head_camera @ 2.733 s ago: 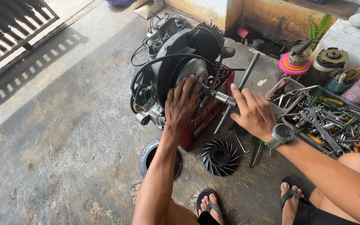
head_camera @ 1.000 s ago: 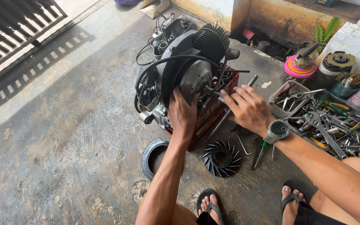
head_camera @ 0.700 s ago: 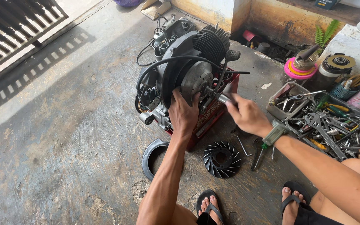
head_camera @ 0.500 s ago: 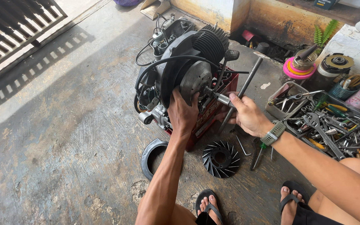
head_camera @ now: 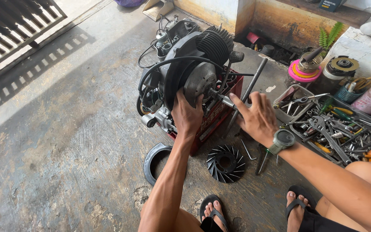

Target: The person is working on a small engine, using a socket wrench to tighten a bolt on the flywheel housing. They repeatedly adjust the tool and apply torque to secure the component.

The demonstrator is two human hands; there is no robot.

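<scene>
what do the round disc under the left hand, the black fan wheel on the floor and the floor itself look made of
Disc: bare metal, dull grey sheen. Fan wheel: probably black moulded plastic, matte with thin even blades; could be painted metal. Floor: concrete, rough, stained grey.

Engine (head_camera: 190, 73) sits on a box (head_camera: 220, 118) on the floor (head_camera: 56, 141), mid-frame. Left hand (head_camera: 187, 116) lies on the flywheel (head_camera: 199, 83) at the engine's near face. Right hand (head_camera: 256, 118) is just right of it, on the T-handle wrench (head_camera: 247, 92). Fan wheel (head_camera: 225, 163) lies on the floor before the box; ring cover (head_camera: 155, 161) is left of the fan wheel. Tool tray (head_camera: 336, 133) is to the right.
</scene>
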